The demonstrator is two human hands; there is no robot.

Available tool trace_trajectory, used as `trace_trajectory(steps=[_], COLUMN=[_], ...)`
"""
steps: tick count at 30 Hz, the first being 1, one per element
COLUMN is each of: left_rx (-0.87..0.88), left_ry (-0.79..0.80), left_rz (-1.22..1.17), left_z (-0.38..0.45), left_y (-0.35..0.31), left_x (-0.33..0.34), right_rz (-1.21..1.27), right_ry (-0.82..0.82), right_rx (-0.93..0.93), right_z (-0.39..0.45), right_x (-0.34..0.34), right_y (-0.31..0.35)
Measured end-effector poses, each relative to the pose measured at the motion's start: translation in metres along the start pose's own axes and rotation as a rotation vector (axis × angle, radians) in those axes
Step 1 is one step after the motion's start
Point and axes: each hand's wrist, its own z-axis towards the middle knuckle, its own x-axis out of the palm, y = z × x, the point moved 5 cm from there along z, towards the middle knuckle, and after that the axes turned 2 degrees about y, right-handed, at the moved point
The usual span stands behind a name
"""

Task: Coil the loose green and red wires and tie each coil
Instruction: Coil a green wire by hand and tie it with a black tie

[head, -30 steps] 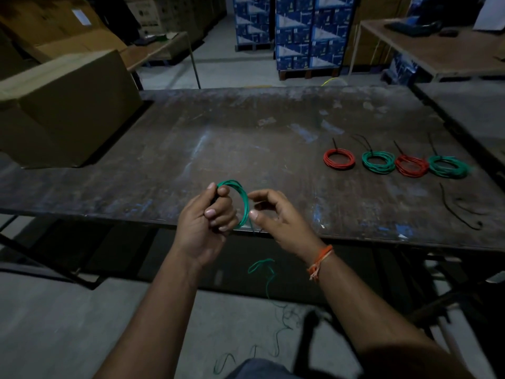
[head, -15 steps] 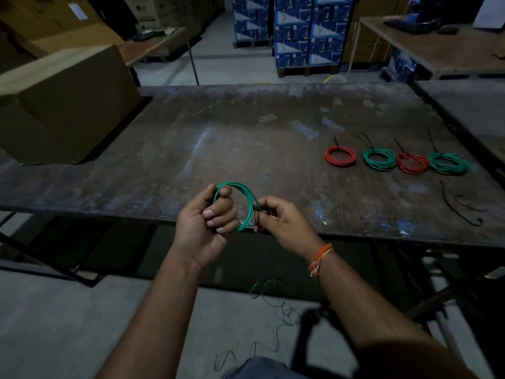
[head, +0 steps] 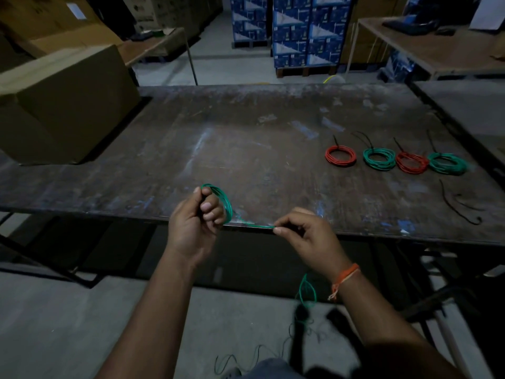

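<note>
Over the table edge, the left hand is gripping the green coil in curled fingers, the right hand pinching its loose wire.

Four tied coils were laid in a row near the table's right edge; a carton was set at its far-left corner.

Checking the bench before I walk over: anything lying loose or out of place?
Yes: loose green wire trails off the table edge onto the floor, tangled near the person's feet. Two black ties lie unused beside four tied coils.
</note>
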Motion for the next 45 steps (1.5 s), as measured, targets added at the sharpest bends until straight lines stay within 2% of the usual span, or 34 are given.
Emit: trace_trajectory(steps=[5,10,12,16,20,23,29,32,36,41,45], left_rx=[0.109,0.188,0.172,0.092,0.021,-0.048,-0.149,-0.212,-0.249,-0.287,-0.378], left_ry=[-0.057,0.028,0.095,0.167,0.238,0.283,0.298,0.325,0.308,0.301,0.362], left_rz=[0.249,0.691,0.749,0.738,0.707,0.561,0.219,0.120,0.122,0.106,0.019], left_z=[-0.002,-0.014,-0.016,-0.020,-0.025,-0.027,-0.030,-0.032,-0.032,-0.032,-0.029], left_y=[0.009,0.015,0.017,0.015,0.014,0.016,0.022,0.030,0.034,0.036,0.041], left_x=[0.006,0.018,0.019,0.017,0.019,0.018,0.018,0.023,0.029,0.030,0.027], right_rz=[-0.096,-0.188,-0.179,-0.128,-0.047,0.010,0.118,0.038,-0.044,-0.092,-0.102], right_ry=[0.056,0.065,0.077,0.052,-0.035,-0.041,0.080,-0.007,-0.091,-0.097,-0.074], right_rx=[-0.269,-0.444,-0.459,-0.414,-0.281,-0.149,0.016,-0.005,-0.034,-0.052,-0.064], right_z=[0.008,0.021,0.026,0.038,0.042,0.039,0.025,0.020,0.018,0.018,0.019], right_x=[0.000,0.006,0.006,0.000,-0.003,0.002,0.028,0.029,0.028,0.028,0.029], right_y=[0.054,0.087,0.093,0.091,0.078,0.062,0.041,0.042,0.042,0.040,0.038])
